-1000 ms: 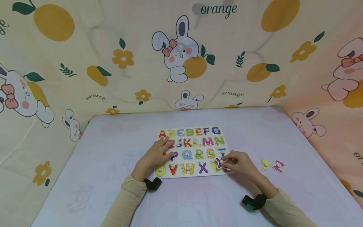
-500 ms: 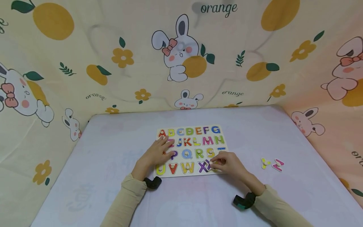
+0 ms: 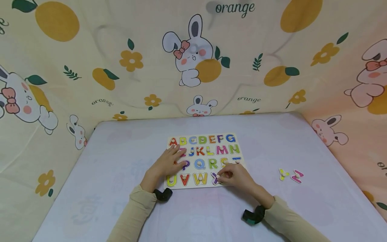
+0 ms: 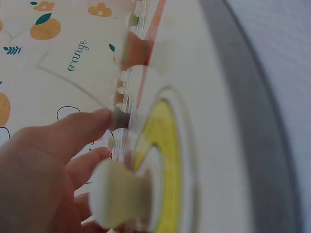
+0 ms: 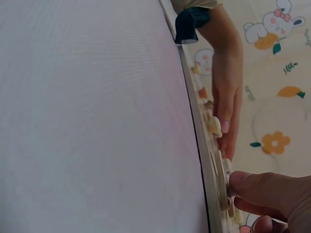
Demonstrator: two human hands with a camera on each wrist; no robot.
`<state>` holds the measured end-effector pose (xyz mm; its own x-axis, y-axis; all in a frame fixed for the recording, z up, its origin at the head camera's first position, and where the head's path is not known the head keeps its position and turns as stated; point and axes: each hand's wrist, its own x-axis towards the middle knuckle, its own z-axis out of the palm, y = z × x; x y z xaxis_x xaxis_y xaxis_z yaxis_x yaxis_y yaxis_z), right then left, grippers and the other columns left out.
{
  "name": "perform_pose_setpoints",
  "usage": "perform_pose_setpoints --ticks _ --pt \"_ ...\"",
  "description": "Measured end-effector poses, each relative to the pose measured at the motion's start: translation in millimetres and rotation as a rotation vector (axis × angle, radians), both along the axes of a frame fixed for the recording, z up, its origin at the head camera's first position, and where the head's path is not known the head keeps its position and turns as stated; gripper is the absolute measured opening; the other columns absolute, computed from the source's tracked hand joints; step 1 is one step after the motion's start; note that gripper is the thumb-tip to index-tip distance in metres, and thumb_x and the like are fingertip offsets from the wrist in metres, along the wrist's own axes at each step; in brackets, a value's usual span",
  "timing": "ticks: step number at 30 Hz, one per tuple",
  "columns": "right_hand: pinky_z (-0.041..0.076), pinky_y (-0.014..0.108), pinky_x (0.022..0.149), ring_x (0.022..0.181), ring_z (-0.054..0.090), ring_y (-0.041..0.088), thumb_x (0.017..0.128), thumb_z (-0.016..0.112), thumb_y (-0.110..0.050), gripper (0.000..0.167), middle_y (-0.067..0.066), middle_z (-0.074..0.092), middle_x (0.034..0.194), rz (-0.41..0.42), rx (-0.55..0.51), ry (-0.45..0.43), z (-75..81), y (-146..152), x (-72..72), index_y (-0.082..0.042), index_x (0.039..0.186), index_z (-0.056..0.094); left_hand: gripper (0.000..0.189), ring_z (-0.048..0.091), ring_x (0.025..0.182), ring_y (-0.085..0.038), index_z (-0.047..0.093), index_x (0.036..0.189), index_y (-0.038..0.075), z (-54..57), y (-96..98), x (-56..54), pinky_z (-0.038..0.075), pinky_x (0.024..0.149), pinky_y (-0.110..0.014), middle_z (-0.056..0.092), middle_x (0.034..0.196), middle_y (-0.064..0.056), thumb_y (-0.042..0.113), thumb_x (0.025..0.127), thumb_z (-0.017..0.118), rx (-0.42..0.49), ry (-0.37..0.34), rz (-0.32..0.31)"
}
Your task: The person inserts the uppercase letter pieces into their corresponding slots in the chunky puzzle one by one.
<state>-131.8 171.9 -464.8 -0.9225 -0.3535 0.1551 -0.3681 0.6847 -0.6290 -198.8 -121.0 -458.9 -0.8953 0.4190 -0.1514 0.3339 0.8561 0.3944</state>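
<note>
A pale wooden alphabet puzzle board [image 3: 192, 181] lies on the table, its bright letter pieces fitted with small knobs. My right hand [image 3: 237, 176] pinches the knob of a purple X piece [image 3: 215, 178], held at the X spot in the bottom row. In the right wrist view, the thumb [image 5: 257, 187] presses against that knob. My left hand [image 3: 164, 164] rests with fingers spread over the board's left side, covering some letters. The left wrist view has its thumb [image 4: 82, 128] touching a knob, with the yellow U piece [image 4: 170, 145] close by.
Right of the board, a yellow Y piece [image 3: 283, 174] and a pink Z piece [image 3: 297, 176] lie loose on the white table [image 3: 121, 208]. A patterned cloth [image 3: 136, 87] with rabbits and oranges rises behind and beside the table. Each wrist carries a black camera [image 3: 163, 195].
My right hand has moved left along the bottom row with the X piece, from over the Y and Z spots to the X spot. The left hand stays in place.
</note>
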Motion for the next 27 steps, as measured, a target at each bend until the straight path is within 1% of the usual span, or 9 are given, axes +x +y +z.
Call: perform_pose_setpoints --ticks 11,23,27 --pt "0.032 0.014 0.054 0.06 0.038 -0.004 0.075 0.081 -0.02 0.012 -0.007 0.049 0.065 0.018 0.004 0.014 -3.6 -3.9 -1.2 -0.012 0.083 0.076 0.063 0.013 0.153 -0.031 0.035 0.15 0.027 -0.6 0.2 0.1 0.015 0.125 -0.048 0.02 0.163 -0.006 0.051 0.094 0.051 -0.01 -0.001 0.006" --pt "0.03 0.014 0.053 0.059 0.037 -0.003 0.074 0.082 -0.02 0.013 -0.007 0.049 0.063 -0.003 0.048 0.031 -4.0 -5.8 -1.1 -0.012 0.081 0.075 0.063 0.014 0.153 -0.03 0.035 0.15 0.028 -1.1 0.0 -0.2 0.015 0.125 -0.049 0.022 0.163 -0.006 0.05 0.094 0.052 -0.004 0.001 0.004" --pt "0.031 0.014 0.053 0.059 0.037 -0.003 0.075 0.082 -0.021 0.014 -0.007 0.049 0.064 0.007 0.066 0.031 -4.4 -5.9 -2.3 -0.012 0.082 0.075 0.063 0.013 0.153 -0.03 0.034 0.15 0.028 -1.9 -0.3 -1.3 0.015 0.125 -0.048 0.021 0.163 -0.006 0.052 0.094 0.051 -0.014 -0.002 0.006"
